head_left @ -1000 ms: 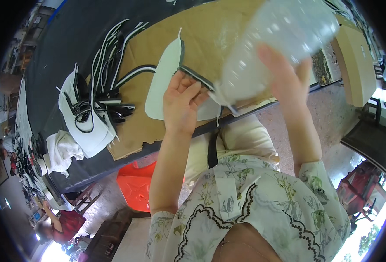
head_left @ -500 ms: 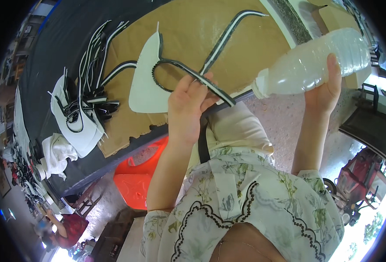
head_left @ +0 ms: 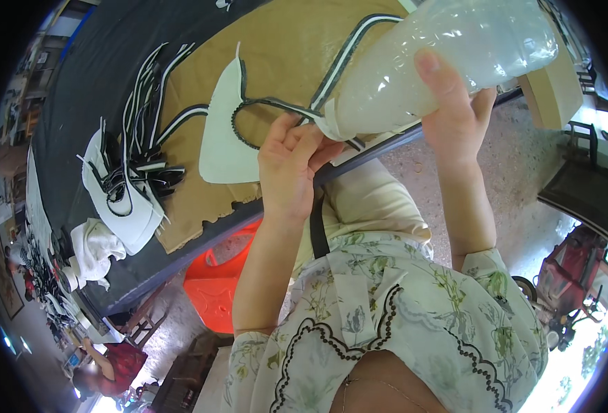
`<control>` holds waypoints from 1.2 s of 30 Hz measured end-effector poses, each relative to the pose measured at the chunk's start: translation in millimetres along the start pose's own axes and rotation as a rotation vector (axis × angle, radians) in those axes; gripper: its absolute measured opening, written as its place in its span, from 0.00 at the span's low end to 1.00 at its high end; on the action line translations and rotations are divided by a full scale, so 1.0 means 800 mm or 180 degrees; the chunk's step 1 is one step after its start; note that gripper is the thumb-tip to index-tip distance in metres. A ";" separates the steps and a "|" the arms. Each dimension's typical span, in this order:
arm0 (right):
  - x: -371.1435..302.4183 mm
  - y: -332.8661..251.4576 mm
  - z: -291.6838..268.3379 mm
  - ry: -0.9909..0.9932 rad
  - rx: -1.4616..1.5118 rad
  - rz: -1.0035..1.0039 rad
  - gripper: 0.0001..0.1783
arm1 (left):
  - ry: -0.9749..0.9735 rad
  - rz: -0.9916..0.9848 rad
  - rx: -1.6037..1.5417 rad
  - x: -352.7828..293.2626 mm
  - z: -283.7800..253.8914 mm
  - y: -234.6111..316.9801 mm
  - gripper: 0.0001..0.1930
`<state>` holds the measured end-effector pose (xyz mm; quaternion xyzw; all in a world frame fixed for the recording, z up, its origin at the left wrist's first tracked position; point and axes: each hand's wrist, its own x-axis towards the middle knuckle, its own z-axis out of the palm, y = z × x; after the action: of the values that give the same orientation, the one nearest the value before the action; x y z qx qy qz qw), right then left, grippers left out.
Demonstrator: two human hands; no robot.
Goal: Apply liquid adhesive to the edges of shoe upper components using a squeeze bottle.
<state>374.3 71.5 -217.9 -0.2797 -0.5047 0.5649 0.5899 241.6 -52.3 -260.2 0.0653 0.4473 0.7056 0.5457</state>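
The right hand grips a clear plastic bottle of cloudy, pale liquid, thumb laid across its near side and the other fingers wrapped round behind, so the bottle lies tilted almost on its side, raised above the far right part of the table, with its neck pointing left and slightly down toward the left hand. The left hand is curled at the bottle's mouth, fingers bent around the neck end where a small white piece shows; whether it pinches the cap or only touches it cannot be told, since the fingers cover that spot. Both forearms rise from the near edge, out of short sleeves of a pale flowered blouse with dark scalloped trim. Under the hands lies a brown sheet of cardboard spread on a dark table. On the cardboard, just left of the left hand, rests a white shaped flat piece with a black-and-white strap looping from it and running away toward the far right beneath the bottle. Further left, a heap of similar white pieces and striped straps sits at the cardboard's edge, and a crumpled white cloth lies on the table nearer the near left. Below the table's near edge stands an orange plastic stool on the concrete floor.
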 end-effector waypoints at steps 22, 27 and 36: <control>-0.013 -0.028 -0.043 0.0604 0.0295 -0.0159 0.18 | 0.0190 0.0446 0.0218 0.002 0.001 -0.001 0.22; -0.037 -0.010 -0.023 -0.0307 -0.1155 -0.0955 0.24 | 0.0187 0.0359 0.0162 0.005 0.000 0.008 0.19; 0.013 -0.024 -0.141 0.1100 0.0104 0.0057 0.23 | 0.1291 0.1996 0.4925 -0.008 -0.156 0.087 0.20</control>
<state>482.9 104.7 -235.7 -0.3675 -0.3840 0.5218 0.6673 122.2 -127.9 -282.3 0.4122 0.8529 0.3183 0.0369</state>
